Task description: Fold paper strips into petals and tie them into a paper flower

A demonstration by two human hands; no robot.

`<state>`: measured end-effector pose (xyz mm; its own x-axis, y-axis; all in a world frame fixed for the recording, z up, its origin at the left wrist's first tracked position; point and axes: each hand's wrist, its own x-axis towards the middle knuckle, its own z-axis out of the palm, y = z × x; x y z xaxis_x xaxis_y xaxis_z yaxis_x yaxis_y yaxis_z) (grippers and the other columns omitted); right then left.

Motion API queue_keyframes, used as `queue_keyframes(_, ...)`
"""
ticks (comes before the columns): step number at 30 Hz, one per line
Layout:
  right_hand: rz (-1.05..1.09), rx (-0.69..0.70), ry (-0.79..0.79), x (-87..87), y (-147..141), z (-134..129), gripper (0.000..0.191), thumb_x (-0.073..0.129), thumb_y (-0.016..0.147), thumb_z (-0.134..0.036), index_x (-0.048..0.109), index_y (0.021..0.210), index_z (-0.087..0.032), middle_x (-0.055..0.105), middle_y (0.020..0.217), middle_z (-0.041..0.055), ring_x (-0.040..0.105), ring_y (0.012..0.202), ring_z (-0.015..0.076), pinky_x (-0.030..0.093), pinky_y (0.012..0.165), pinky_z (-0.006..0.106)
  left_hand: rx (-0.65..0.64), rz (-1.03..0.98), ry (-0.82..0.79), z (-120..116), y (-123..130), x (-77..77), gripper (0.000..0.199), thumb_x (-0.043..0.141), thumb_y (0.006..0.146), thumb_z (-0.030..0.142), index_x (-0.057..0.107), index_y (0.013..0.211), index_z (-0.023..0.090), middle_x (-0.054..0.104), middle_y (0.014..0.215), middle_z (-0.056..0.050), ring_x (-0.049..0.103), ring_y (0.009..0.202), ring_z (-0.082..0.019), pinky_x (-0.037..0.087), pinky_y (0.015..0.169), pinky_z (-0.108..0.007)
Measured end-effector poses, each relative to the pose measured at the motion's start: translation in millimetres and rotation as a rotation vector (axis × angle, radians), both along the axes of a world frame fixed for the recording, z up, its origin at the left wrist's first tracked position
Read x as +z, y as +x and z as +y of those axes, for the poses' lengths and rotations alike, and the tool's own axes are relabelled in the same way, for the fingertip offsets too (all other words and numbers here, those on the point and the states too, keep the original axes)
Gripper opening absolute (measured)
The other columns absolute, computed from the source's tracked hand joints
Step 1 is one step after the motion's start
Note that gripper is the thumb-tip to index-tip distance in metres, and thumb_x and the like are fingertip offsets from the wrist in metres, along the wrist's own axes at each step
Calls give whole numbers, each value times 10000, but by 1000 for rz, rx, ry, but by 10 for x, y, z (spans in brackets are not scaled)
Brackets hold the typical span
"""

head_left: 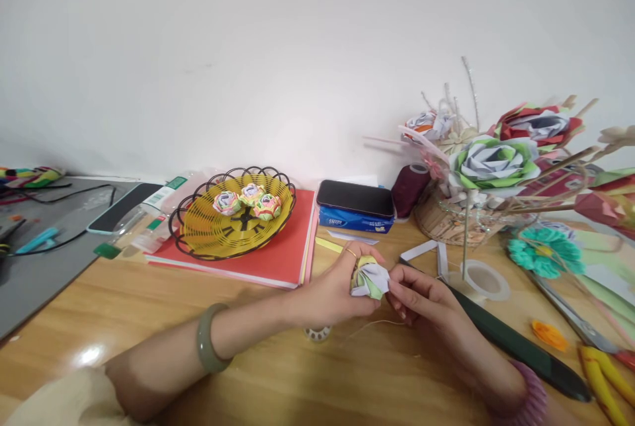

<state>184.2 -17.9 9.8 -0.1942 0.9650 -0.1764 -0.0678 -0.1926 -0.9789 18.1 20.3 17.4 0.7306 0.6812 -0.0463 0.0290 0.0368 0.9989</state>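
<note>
My left hand point(333, 290) is wrapped round a small paper flower point(371, 279) with white, green and yellow petals, held above the wooden table. From the right, my right hand point(421, 294) pinches at the flower's edge, its fingertips closed against the white petal. A thin thread point(377, 322) curves on the left of my right fingers and toward the tabletop. Partly hidden beneath my left hand is a small round spool point(317, 333). Three finished-looking paper flowers point(252, 195) lie in a yellow woven basket point(213, 231) at the left.
Red paper sheets point(278, 267) lie under the basket. A phone point(356, 197) rests on a blue pack point(347, 217). To the right are a flower arrangement point(496, 161), a tape roll point(487, 280), a dark green long object point(526, 346), scissors point(570, 310) and yellow-handled pliers point(598, 380).
</note>
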Motion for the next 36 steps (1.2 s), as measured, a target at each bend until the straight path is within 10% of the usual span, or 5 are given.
queue_keyframes(7, -184, -10, 96, -38, 13, 14, 272, 526, 792, -408, 481, 658, -176, 410, 569, -40, 365, 493, 88, 286, 452, 213, 73, 118, 231, 23, 1, -6, 446, 540, 664, 121, 387, 1072, 212, 426, 909, -18, 469, 808, -126, 405, 700, -243)
queue_keyframes(12, -709, -323, 742, -31, 60, -36, 184, 521, 795, -231, 506, 978, -222, 515, 852, 38, 512, 747, 168, 436, 624, 288, 251, 429, 584, 59, 3, -3, 661, 532, 638, 147, 330, 1258, 258, 365, 1187, -81, 470, 1032, -228, 403, 867, -371)
queue_keyframes(17, -1055, -136, 1192, -19, 55, -93, 374, 534, 745, -98, 525, 1088, -246, 527, 959, 77, 534, 835, 204, 470, 651, 317, 249, 501, 592, 19, 25, -1, 638, 514, 696, 231, 273, 1286, 212, 502, 1180, -96, 522, 1019, -258, 422, 857, -402)
queue_keyframes(23, -956, -141, 1107, -12, 61, -64, 326, 518, 780, -130, 547, 1085, -242, 582, 932, 82, 562, 845, 208, 490, 681, 331, 220, 368, 698, -59, 48, 9, 481, 563, 676, 249, 448, 1140, 203, 456, 1252, -87, 480, 1097, -229, 417, 895, -341)
queue_keyframes(36, -481, -120, 480, -48, 32, 6, 203, 597, 761, -356, 676, 918, -254, 632, 917, 46, 579, 875, 194, 485, 726, 297, 273, 108, 108, 120, 20, 40, 201, 546, 747, 299, 598, 846, 132, 642, 886, -53, 578, 817, -141, 436, 760, -248)
